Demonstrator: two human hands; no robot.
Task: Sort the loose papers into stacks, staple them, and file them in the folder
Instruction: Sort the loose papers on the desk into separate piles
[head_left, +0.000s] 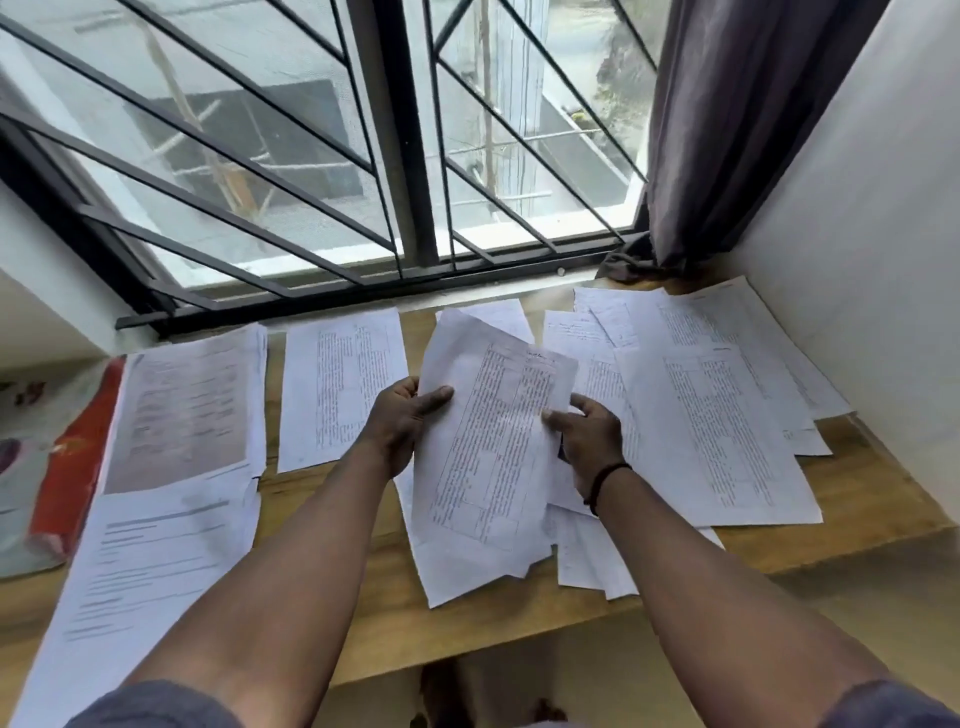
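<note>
A small bundle of printed sheets (488, 441) is lifted over the middle of the wooden table (857, 499). My left hand (402, 423) grips its left edge, thumb on top. My right hand (587, 441) pinches its right edge; a black band circles that wrist. Below the bundle more loose papers (467, 571) lie on the table. To the left sits one printed sheet (340, 389), and further left a stack with a grey image page (182, 415) and a text page (150, 566). A spread of overlapping papers (711, 415) covers the right side. No stapler or folder is visible.
A barred window (405, 156) runs along the table's far edge, with a dark curtain (727, 130) at its right. A white wall (883, 260) bounds the right side. A red and patterned cloth item (62, 457) lies at the far left.
</note>
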